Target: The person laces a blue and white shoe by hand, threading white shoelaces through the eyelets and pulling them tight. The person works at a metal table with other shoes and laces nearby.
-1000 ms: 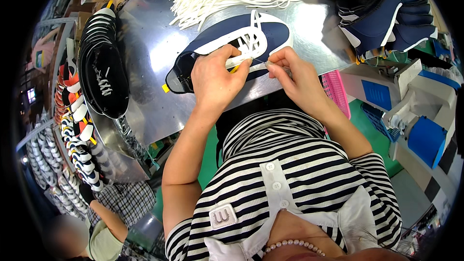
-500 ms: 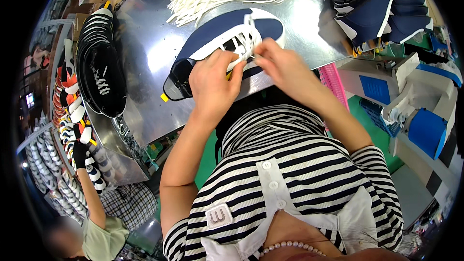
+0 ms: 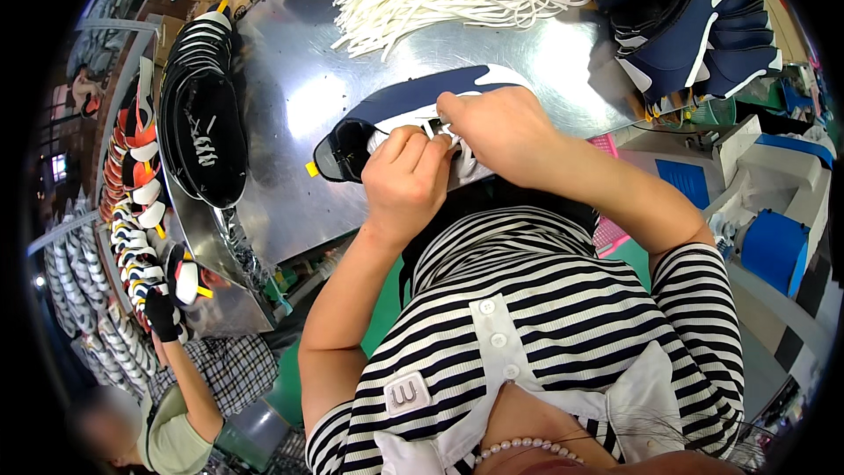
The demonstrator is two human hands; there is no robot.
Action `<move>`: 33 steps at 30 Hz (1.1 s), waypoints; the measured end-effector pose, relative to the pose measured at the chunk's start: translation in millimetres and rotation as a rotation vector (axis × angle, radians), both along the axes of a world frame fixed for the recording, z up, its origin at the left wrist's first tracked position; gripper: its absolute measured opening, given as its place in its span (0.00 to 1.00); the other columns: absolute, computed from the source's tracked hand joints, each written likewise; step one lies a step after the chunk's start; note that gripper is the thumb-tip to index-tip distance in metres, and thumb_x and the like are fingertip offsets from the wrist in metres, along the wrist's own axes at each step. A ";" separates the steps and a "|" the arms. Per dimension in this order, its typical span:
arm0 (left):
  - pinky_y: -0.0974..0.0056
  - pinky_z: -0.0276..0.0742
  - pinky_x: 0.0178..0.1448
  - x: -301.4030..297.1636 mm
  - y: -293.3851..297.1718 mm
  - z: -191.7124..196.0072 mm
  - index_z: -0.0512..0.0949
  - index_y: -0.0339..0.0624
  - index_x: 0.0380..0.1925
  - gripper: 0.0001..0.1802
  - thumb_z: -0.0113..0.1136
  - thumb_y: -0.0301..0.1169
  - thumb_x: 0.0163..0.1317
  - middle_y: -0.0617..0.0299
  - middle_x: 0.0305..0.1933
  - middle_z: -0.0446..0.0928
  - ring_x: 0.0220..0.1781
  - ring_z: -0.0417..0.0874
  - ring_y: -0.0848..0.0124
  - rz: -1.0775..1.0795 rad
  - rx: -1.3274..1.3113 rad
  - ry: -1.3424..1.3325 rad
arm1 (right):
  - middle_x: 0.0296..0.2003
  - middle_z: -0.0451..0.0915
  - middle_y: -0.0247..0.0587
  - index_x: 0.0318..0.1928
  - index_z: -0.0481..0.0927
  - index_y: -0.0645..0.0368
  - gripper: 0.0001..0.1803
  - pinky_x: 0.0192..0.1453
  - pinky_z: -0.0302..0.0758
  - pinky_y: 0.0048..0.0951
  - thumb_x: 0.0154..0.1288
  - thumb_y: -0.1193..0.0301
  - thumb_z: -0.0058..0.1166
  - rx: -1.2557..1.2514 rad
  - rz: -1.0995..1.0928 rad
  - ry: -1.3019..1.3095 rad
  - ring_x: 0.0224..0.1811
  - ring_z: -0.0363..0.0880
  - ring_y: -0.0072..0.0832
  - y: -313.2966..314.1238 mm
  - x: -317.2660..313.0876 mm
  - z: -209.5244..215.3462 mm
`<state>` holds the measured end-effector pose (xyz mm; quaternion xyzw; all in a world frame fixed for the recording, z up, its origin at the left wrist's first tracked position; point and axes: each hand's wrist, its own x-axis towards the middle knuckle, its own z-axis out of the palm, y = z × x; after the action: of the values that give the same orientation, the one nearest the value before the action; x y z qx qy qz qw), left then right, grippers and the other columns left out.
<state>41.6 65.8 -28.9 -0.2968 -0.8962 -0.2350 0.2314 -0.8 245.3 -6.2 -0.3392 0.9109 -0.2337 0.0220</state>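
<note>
A navy and white shoe upper (image 3: 413, 97) lies on its side on the metal table, its dark heel opening and yellow tab toward the left. White shoelace (image 3: 468, 163) runs through its eyelets and shows below my right hand. My left hand (image 3: 406, 178) is closed on the near side of the upper, thumb and fingers pinched by the lacing. Bent over the eyelet row, my right hand (image 3: 508, 134) pinches the lace with its fingertips; the exact spot of the grip is partly hidden behind the fingers.
A heap of white laces (image 3: 457, 0) lies at the table's far side. Stacked navy uppers (image 3: 694, 35) stand far right, nested black uppers (image 3: 202, 114) on the left. A pink basket (image 3: 607, 233) sits below the right edge. At lower left, a co-worker's gloved hand (image 3: 161, 315) touches more uppers.
The shoe upper has tipped further onto its side and come nearer to me. My right hand has moved from beside the lacing to over the eyelets. The co-worker's gloved hand moved slightly.
</note>
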 end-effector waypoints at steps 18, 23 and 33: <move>0.60 0.71 0.34 -1.1 2.0 10.0 0.80 0.40 0.35 0.14 0.73 0.23 0.48 0.59 0.25 0.76 0.31 0.79 0.61 -0.117 -0.010 -0.138 | 0.33 0.85 0.31 0.46 0.81 0.61 0.11 0.36 0.74 0.16 0.66 0.71 0.62 -1.031 -0.379 -0.025 0.30 0.79 0.15 84.3 -57.9 85.3; 0.57 0.76 0.36 3.9 0.1 17.7 0.74 0.37 0.53 0.25 0.71 0.30 0.57 0.54 0.31 0.81 0.33 0.83 0.57 0.088 0.116 -0.395 | 0.39 0.84 0.34 0.45 0.82 0.62 0.11 0.51 0.78 0.21 0.62 0.76 0.65 -0.902 -0.262 -0.702 0.43 0.82 0.18 35.4 -8.7 -1.9; 0.50 0.75 0.53 -13.7 -0.5 14.1 0.71 0.38 0.59 0.32 0.61 0.51 0.65 0.42 0.43 0.82 0.47 0.82 0.47 0.464 0.271 -0.749 | 0.33 0.85 0.38 0.45 0.81 0.64 0.10 0.43 0.80 0.21 0.63 0.77 0.62 -0.699 -0.218 -0.429 0.37 0.85 0.20 -6.9 -23.9 -33.6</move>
<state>27.9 65.3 -14.8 0.0498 -0.9220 -0.3832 -0.0252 -24.7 238.4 -39.8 -0.1715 0.7823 -0.5948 0.0697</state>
